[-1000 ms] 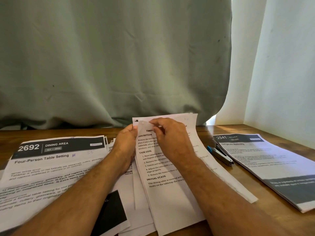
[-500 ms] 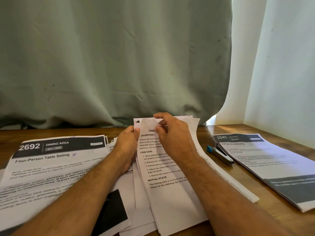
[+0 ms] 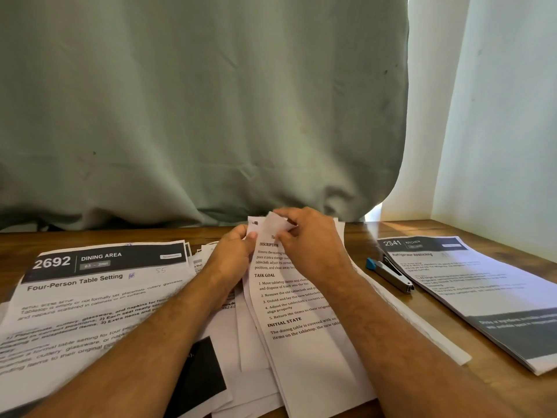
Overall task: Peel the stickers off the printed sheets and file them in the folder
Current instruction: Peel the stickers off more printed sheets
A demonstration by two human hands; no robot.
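Observation:
A printed sheet [image 3: 298,312] headed DESCRIPTION and TASK GOAL lies on a loose heap of papers at the table's middle. My left hand [image 3: 233,254] pinches its top left edge. My right hand [image 3: 307,239] pinches a pale translucent sticker [image 3: 278,224] that curls up off the sheet's top corner. More white sheets fan out underneath. No folder is in view.
A stack titled 2692 Dining Area [image 3: 90,294] covers the left of the wooden table [image 3: 373,230]. A stack titled 2641 Kitchen [image 3: 482,288] lies at the right, with a blue and metal stapler [image 3: 390,274] beside it. A green curtain [image 3: 196,116] hangs behind.
My right hand has lifted the sticker further up and away from the sheet's top corner. My left hand stays at the sheet's left edge.

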